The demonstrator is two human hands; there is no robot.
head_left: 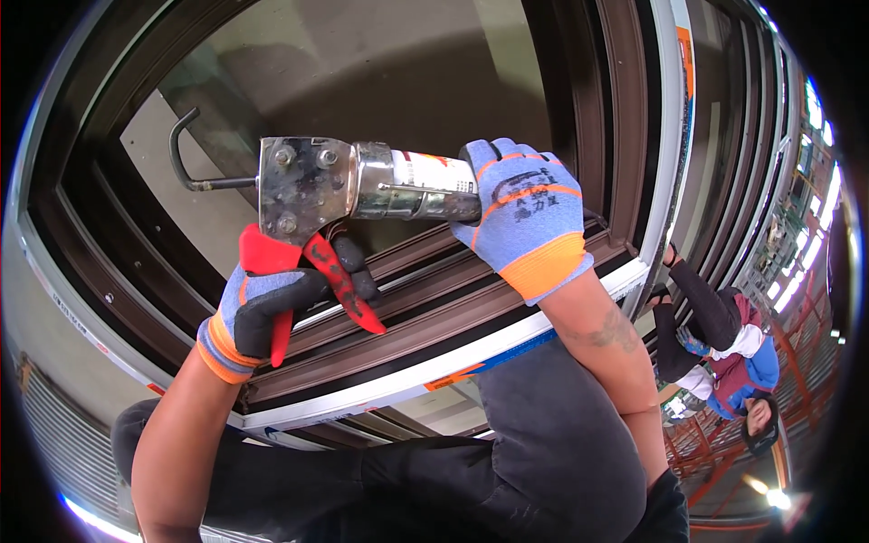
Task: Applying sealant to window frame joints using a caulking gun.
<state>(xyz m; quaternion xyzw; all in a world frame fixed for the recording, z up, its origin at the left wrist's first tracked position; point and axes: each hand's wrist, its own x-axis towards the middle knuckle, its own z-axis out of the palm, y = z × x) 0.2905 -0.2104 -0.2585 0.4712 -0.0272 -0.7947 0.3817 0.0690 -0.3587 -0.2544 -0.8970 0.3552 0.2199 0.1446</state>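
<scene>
A caulking gun [303, 185] lies crosswise in front of me above a dark brown window frame [389, 312]. Its metal body is worn and bolted, and a bent rod hook [186, 149] sticks out at the left. My left hand [258, 308], in a blue-grey and black glove, is closed around the red handle, with fingers by the red trigger [344, 285]. A white sealant cartridge [434, 170] sits in the metal barrel. My right hand [529, 213], gloved in blue with an orange cuff, wraps over the barrel's right end. The nozzle end is hidden.
Large brown frames with glass panes surround my hands. White protective strips [389, 396] with orange and blue tape edge the near frame. At the far right another person [724, 353] sits or crouches by more frames, near red metal racks [815, 362].
</scene>
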